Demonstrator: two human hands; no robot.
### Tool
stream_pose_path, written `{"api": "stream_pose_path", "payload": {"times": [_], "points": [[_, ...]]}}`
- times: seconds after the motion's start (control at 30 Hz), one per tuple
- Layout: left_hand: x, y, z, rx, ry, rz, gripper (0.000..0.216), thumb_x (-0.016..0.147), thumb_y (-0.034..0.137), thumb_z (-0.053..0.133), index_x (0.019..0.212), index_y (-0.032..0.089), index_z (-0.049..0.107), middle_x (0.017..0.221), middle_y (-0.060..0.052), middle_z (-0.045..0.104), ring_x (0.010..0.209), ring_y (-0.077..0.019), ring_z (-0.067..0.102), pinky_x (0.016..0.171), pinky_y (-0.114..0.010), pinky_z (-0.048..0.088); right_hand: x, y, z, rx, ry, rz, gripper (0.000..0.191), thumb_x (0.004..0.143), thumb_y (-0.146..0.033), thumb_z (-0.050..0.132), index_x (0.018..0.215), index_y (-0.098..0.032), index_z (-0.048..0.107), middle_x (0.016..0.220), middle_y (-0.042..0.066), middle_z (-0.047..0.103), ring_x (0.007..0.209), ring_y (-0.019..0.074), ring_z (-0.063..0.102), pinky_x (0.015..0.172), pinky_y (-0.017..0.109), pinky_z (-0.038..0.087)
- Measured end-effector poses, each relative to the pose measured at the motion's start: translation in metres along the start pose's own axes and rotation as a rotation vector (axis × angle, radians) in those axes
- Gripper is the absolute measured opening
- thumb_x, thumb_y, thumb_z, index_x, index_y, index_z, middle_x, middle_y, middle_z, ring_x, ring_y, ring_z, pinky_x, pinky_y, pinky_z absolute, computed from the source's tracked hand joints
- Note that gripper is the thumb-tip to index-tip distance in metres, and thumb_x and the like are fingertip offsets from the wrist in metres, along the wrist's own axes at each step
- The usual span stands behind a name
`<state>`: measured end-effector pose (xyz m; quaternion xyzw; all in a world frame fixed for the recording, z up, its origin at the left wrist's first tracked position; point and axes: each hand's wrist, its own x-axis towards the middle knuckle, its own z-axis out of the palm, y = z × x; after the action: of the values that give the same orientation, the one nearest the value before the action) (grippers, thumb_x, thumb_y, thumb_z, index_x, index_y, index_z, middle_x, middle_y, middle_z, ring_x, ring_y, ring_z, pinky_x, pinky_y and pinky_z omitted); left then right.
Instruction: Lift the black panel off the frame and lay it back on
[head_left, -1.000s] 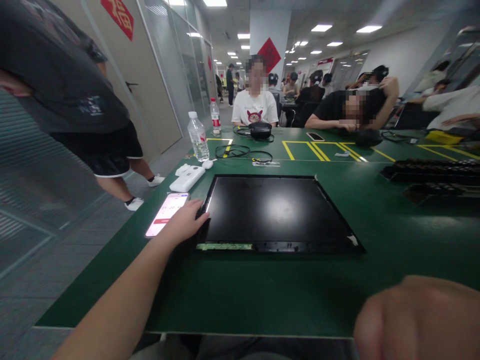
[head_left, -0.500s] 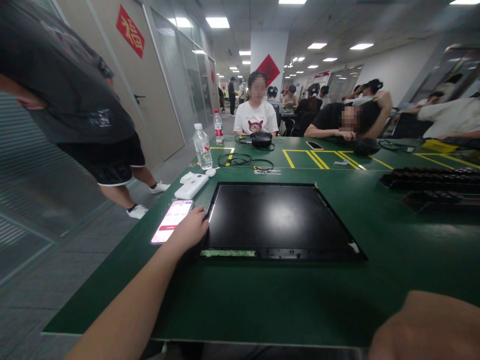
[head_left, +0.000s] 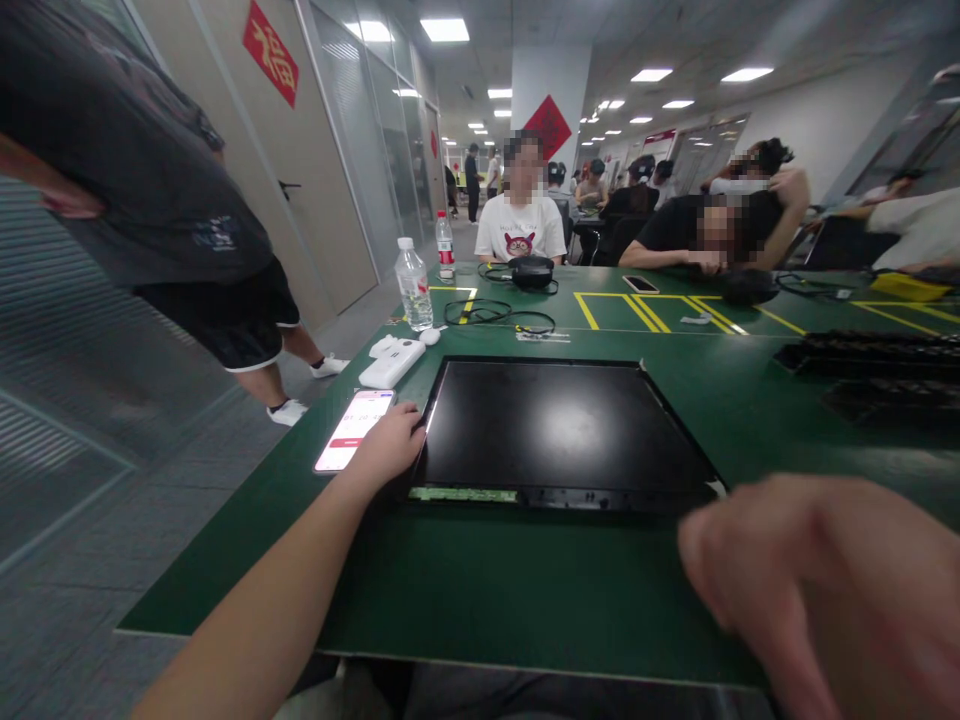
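Note:
A black display panel [head_left: 555, 425] lies flat on the green table, with a green strip [head_left: 463, 495] along the left part of its near edge. My left hand [head_left: 390, 442] is closed on the panel's left edge, its fingertips partly hidden by the hand. My right hand [head_left: 817, 570] is in the air off the panel's near right corner, large and smeared by motion. Its fingers look bent, but whether they hold anything is unclear. Close to my left hand lies a phone [head_left: 355, 430] with a lit screen.
A white device [head_left: 392, 364] and a water bottle [head_left: 414, 287] stand at the left. Behind the panel are a black cable [head_left: 480, 312] and a black case [head_left: 531, 272]. Dark slotted parts [head_left: 870, 355] lie at the right. One person sits opposite; another stands at the left.
My right hand has come up and leftward from the lower right corner toward the panel's near right corner. My left hand stays at the panel's left edge. The view has shifted slightly.

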<state>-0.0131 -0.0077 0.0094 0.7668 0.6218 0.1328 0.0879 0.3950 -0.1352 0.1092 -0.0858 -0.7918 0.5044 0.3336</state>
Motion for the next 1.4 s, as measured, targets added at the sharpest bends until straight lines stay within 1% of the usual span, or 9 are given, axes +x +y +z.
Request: {"api": "stream_pose_path", "payload": {"times": [0.07, 0.2, 0.27, 0.4, 0.6, 0.73, 1.0, 1.3, 1.4], "points": [[0.001, 0.000, -0.001, 0.015, -0.009, 0.004, 0.039, 0.093, 0.028, 0.052, 0.111, 0.015, 0.085, 0.141, -0.021, 0.074, 0.134, -0.0403, 0.067, 0.120, -0.051, 0.050, 0.000, 0.016, -0.027, 0.007, 0.272, 0.054, 0.036, 0.085, -0.045, 0.076, 0.121, -0.041, 0.074, 0.088, -0.002, 0.077, 0.065, 0.0169, 0.068, 0.068, 0.031, 0.057], [0.002, 0.002, 0.000, 0.023, -0.013, 0.005, 0.042, 0.092, 0.024, 0.051, 0.114, 0.011, 0.084, 0.143, -0.024, 0.072, 0.135, -0.0404, 0.067, 0.120, -0.050, 0.049, -0.020, 0.073, -0.085, -0.361, 1.108, 0.551, 0.038, 0.070, -0.031, 0.075, 0.107, -0.027, 0.073, 0.102, 0.007, 0.077, 0.085, 0.0232, 0.069, 0.080, 0.037, 0.058], [0.003, 0.002, 0.001, 0.010, -0.007, 0.003, 0.042, 0.091, 0.023, 0.052, 0.116, 0.011, 0.083, 0.142, -0.024, 0.073, 0.136, -0.0405, 0.067, 0.121, -0.050, 0.048, -0.042, 0.102, -0.105, -0.599, 1.260, 0.801, 0.036, 0.067, -0.025, 0.069, 0.103, -0.023, 0.074, 0.101, 0.010, 0.076, 0.090, 0.0261, 0.070, 0.088, 0.041, 0.057], [0.005, 0.001, 0.001, 0.026, -0.023, -0.003, 0.045, 0.092, 0.025, 0.050, 0.119, 0.010, 0.083, 0.144, -0.024, 0.072, 0.137, -0.0394, 0.067, 0.121, -0.048, 0.048, -0.078, 0.134, -0.118, -0.812, 1.134, 1.102, 0.035, 0.075, -0.024, 0.067, 0.107, -0.019, 0.078, 0.099, 0.011, 0.078, 0.092, 0.0290, 0.072, 0.090, 0.043, 0.056], [0.005, -0.001, 0.001, -0.019, -0.009, 0.000, 0.050, 0.091, 0.027, 0.047, 0.119, 0.009, 0.084, 0.143, -0.024, 0.073, 0.137, -0.0395, 0.067, 0.120, -0.049, 0.049, -0.080, 0.137, -0.109, -0.961, 0.983, 1.147, 0.033, 0.085, -0.024, 0.065, 0.113, -0.019, 0.083, 0.092, 0.010, 0.080, 0.089, 0.0279, 0.075, 0.085, 0.038, 0.058], [0.002, 0.001, -0.002, -0.164, 0.075, -0.050, 0.047, 0.089, 0.029, 0.052, 0.120, 0.019, 0.085, 0.142, -0.013, 0.077, 0.135, -0.0389, 0.068, 0.119, -0.051, 0.050, -0.080, 0.139, -0.109, -1.018, 0.950, 1.156, 0.037, 0.087, -0.019, 0.064, 0.118, -0.018, 0.083, 0.098, 0.011, 0.081, 0.095, 0.0281, 0.076, 0.089, 0.038, 0.058], [-0.001, 0.005, -0.001, -0.749, 0.276, -0.430, 0.041, 0.084, 0.044, 0.076, 0.118, 0.025, 0.087, 0.124, -0.009, 0.084, 0.122, -0.0380, 0.076, 0.106, -0.053, 0.060, -0.080, 0.138, -0.109, -1.047, 0.895, 1.188, 0.040, 0.091, -0.019, 0.061, 0.125, -0.015, 0.081, 0.106, 0.013, 0.081, 0.097, 0.0284, 0.075, 0.087, 0.037, 0.056], [-0.003, 0.024, -0.006, -1.079, 0.162, -0.625, 0.060, 0.089, 0.033, 0.074, 0.149, 0.022, 0.070, 0.124, -0.010, 0.084, 0.098, -0.0265, 0.084, 0.083, -0.036, 0.069, -0.079, 0.136, -0.109, -1.068, 0.889, 1.198, 0.040, 0.087, -0.017, 0.062, 0.122, -0.019, 0.083, 0.105, 0.012, 0.081, 0.095, 0.0288, 0.075, 0.082, 0.035, 0.056], [-0.001, 0.025, -0.005, -1.042, 0.113, -0.540, 0.061, 0.097, 0.032, 0.062, 0.156, 0.018, 0.062, 0.108, -0.011, 0.086, 0.086, -0.0262, 0.084, 0.077, -0.037, 0.069, -0.079, 0.136, -0.109, -1.071, 0.874, 1.203, 0.041, 0.088, -0.017, 0.061, 0.123, -0.017, 0.083, 0.106, 0.013, 0.081, 0.096, 0.0292, 0.075, 0.082, 0.036, 0.055]]}}
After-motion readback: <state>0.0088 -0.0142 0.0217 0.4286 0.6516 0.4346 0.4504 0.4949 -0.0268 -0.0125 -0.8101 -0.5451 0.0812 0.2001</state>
